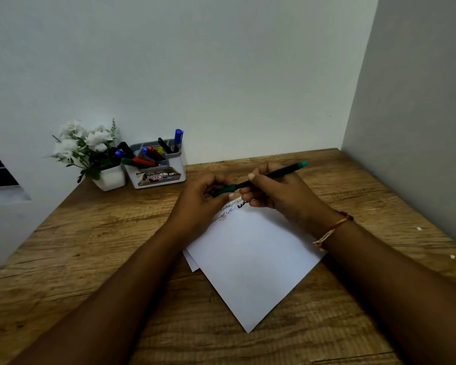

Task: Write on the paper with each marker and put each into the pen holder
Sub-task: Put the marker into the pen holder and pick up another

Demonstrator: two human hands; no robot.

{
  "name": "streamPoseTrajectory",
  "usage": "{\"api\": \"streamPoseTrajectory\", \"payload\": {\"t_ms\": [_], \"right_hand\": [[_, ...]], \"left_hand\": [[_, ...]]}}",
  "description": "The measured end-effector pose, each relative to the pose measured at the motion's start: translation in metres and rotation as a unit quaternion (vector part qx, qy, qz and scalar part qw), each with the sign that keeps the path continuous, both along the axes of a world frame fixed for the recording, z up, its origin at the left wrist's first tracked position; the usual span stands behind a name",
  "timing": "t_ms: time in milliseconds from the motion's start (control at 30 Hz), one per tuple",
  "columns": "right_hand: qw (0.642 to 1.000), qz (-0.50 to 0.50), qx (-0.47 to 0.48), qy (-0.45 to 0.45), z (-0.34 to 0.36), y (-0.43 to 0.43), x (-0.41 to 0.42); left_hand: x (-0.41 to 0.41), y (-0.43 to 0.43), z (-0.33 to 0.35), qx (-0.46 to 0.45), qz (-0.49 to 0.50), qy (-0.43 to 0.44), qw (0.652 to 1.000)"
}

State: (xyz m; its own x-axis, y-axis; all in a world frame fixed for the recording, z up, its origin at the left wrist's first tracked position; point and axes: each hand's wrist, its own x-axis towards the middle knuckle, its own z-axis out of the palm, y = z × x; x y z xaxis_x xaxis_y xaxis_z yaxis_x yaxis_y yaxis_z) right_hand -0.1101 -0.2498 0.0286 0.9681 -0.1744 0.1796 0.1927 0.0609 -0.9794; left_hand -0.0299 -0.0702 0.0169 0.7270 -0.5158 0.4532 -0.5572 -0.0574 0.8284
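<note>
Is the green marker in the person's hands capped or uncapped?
Capped, as far as shows: the left hand grips the green cap seated on the green marker, held by the right hand. No tip shows.

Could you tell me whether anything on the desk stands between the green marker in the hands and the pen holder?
Nothing visible does. Both the left hand and right hand hold the green marker above the paper, and only bare desk lies between it and the pen holder. The holder already holds several markers.
</note>
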Motion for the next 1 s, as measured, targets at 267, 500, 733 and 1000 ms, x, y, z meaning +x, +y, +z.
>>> {"api": "streamPoseTrajectory", "payload": {"t_ms": [267, 500, 733, 1000], "right_hand": [[0.997, -0.026, -0.064, -0.036, 0.0018, -0.0032, 0.0006], [0.999, 0.027, 0.027, 0.034, 0.0018, 0.001, 0.0], [0.998, 0.008, 0.057, 0.03, 0.0022, 0.0, 0.0006], [0.999, -0.006, 0.034, 0.019, -0.0016, -0.0077, 0.0007]], "left_hand": [[0.0029, 0.0017, -0.0021, 0.002, 0.011, -0.004, 1.0], [0.0024, 0.0001, -0.002, -0.006, -0.006, 0.001, 1.0], [0.0023, -0.0002, -0.0027, -0.016, 0.013, 0.038, 0.999], [-0.003, -0.0008, -0.0008, -0.032, 0.017, 0.045, 0.998]]}}
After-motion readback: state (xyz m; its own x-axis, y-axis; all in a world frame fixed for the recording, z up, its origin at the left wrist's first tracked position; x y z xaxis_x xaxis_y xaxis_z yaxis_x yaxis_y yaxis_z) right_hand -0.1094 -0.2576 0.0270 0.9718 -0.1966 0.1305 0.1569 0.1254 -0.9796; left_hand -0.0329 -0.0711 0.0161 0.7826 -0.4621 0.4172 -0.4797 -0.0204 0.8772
